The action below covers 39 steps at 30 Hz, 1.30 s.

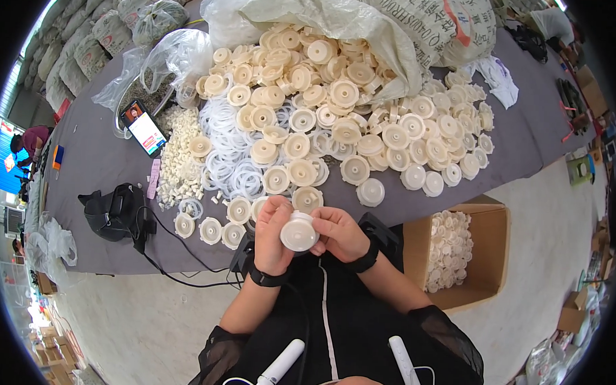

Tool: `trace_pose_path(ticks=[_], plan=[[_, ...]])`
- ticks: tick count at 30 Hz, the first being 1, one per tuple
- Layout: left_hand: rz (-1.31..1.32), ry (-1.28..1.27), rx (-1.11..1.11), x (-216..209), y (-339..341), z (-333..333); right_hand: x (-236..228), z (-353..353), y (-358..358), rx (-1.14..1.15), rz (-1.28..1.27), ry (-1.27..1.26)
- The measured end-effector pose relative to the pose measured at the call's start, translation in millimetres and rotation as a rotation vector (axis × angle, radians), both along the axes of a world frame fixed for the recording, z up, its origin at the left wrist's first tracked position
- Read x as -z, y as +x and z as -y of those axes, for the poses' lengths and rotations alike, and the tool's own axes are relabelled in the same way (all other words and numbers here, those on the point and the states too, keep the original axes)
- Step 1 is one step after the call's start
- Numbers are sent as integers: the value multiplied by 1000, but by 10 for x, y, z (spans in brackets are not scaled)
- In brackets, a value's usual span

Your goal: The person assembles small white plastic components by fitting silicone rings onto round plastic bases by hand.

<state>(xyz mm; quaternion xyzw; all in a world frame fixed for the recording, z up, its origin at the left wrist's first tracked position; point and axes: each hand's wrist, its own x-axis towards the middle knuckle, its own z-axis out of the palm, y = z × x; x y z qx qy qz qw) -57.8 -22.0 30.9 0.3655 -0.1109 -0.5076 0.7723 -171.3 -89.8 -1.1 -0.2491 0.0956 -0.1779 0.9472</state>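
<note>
A lit phone point(143, 128) lies near a pink paper slip point(154, 179), a white cloth point(496, 78) well apart.

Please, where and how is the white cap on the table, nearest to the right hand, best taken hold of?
Probably by opposite sides of its round rim, coming from the person's side: the white cap lies smooth face up, with bare grey cloth in front and round cream pieces crowding behind.
</note>
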Motion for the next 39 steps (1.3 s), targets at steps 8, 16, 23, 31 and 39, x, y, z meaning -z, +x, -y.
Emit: trace_pose_path(ticks=[8, 16, 23, 31, 39], plan=[[443, 54, -89, 117, 352, 80, -167, 491, -397, 644, -453, -582], [1226, 173, -221, 8, 565, 121, -140, 801, -563, 777, -411, -652], [1858, 155, 244, -5, 392, 127, -31, 547, -430, 676, -514, -701], [1203, 120, 192, 135, 454, 144, -54, 320, -51, 494, -507, -1100], [829, 218, 98, 131, 662, 107, 71, 335, 40, 308, -296, -606]])
